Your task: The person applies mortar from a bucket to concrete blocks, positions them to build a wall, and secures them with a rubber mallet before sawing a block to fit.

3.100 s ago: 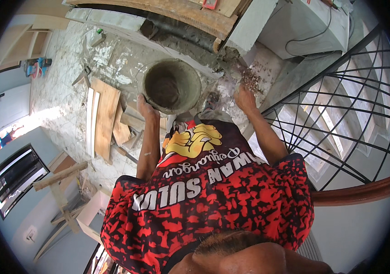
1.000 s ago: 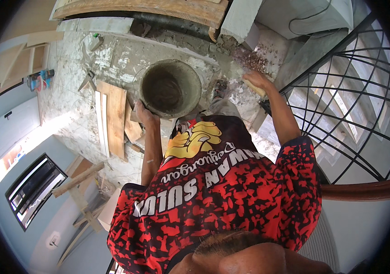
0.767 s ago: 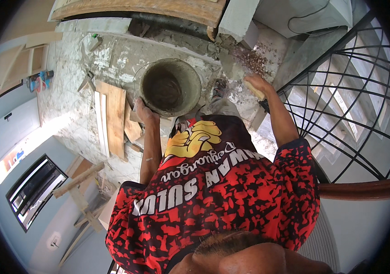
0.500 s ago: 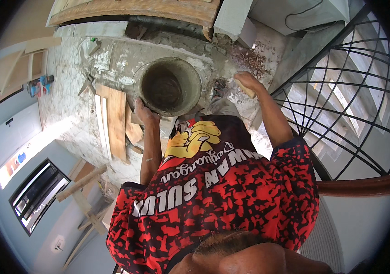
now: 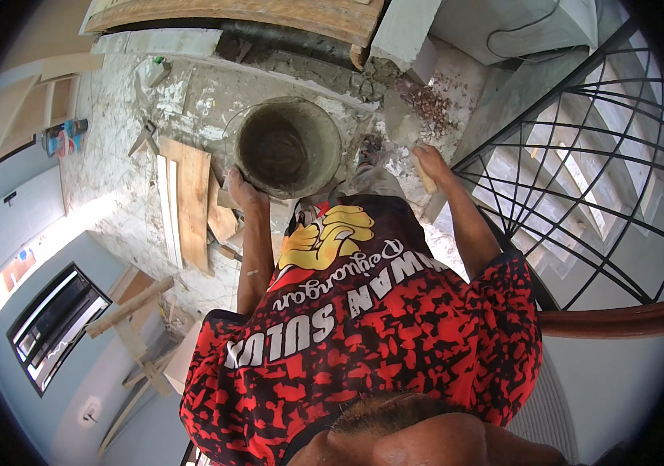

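Note:
A grey, mortar-smeared bucket [image 5: 327, 147] is in front of me, its mouth turned up toward me, with wet grey mix [image 5: 273, 151] low inside. My left hand [image 5: 246, 192] is closed on the near left side of its rim. Off to the right of the bucket, my right hand [image 5: 433, 165] wraps round the pale wooden handle of a trowel [image 5: 402, 126]. The trowel's grey blade points away from me and blends with the dusty floor behind it. Part of the handle sticks out below my fist.
Wooden boards [image 5: 189, 186] lie left of the bucket. A black metal railing [image 5: 557, 147] curves along the right, beside steps. Brown rubble [image 5: 433, 105] is heaped beyond my right hand. A wooden tabletop [image 5: 238, 17] spans the far side, and a rough timber trestle [image 5: 134, 311] stands at left.
My right hand has drawn back toward me, and the trowel's blade now shows beyond it. My left hand stays on the bucket's rim. The view has shifted slightly.

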`<state>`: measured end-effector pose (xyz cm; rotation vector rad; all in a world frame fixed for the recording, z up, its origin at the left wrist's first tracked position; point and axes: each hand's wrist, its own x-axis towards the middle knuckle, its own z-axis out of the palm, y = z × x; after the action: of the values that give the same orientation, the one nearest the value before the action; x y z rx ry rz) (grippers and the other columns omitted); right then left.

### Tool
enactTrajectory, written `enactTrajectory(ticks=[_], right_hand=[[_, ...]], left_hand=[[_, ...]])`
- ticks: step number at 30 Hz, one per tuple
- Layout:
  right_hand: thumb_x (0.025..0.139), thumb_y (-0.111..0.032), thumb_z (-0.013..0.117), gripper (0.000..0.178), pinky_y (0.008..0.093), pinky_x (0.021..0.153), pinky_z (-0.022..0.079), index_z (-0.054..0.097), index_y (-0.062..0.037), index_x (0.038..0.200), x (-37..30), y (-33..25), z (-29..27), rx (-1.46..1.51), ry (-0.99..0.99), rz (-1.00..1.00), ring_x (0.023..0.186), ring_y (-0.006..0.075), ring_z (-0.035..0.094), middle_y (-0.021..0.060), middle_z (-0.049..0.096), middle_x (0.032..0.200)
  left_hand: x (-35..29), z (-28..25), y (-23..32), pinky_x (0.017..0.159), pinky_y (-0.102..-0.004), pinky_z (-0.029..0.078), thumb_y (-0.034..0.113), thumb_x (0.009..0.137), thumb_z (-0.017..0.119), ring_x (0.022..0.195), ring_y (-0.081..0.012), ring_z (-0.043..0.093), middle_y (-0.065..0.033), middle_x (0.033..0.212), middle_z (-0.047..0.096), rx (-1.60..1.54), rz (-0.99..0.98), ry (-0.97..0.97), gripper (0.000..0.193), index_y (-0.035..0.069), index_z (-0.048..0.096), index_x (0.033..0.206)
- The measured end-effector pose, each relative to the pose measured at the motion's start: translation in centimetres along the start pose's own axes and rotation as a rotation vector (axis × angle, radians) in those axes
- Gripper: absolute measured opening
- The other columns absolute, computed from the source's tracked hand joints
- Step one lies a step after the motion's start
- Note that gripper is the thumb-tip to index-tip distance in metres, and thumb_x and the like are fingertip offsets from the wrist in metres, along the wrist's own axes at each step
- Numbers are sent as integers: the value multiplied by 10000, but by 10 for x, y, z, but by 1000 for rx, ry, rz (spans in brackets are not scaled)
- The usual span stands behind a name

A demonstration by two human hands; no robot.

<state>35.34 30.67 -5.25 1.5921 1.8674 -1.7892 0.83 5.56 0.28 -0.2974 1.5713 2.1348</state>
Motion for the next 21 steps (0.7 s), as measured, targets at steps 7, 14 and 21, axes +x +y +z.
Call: enactTrajectory(ticks=[7, 14, 21], right_hand=[[900, -320, 457, 324, 336, 475, 505, 519, -11, 978, 16, -30, 66, 520, -159, 80, 567, 207, 572, 114, 573, 767], [893, -308, 435, 309, 374, 551, 527, 509, -28, 998, 51, -57, 144, 877, -46, 267, 595, 221, 576, 124, 596, 789], [881, -346, 441, 336, 383, 518, 503, 517, -26, 948, 94, -95, 199, 830, -55, 264, 575, 238, 570, 123, 583, 749]], left_hand=[[-10, 11, 11, 944, -368, 443, 225, 989, 342, 1056, -235, 567, -134, 1169, 587, -23, -29, -4, 375, -29, 524, 1195], [5, -12, 18, 929, -367, 449, 224, 985, 332, 1038, -233, 570, -133, 1141, 587, -42, -6, -11, 360, -22, 529, 1159], [39, -62, 37, 909, -366, 463, 219, 976, 356, 1014, -223, 571, -121, 1108, 584, -74, -11, 78, 310, 2, 538, 1102]])
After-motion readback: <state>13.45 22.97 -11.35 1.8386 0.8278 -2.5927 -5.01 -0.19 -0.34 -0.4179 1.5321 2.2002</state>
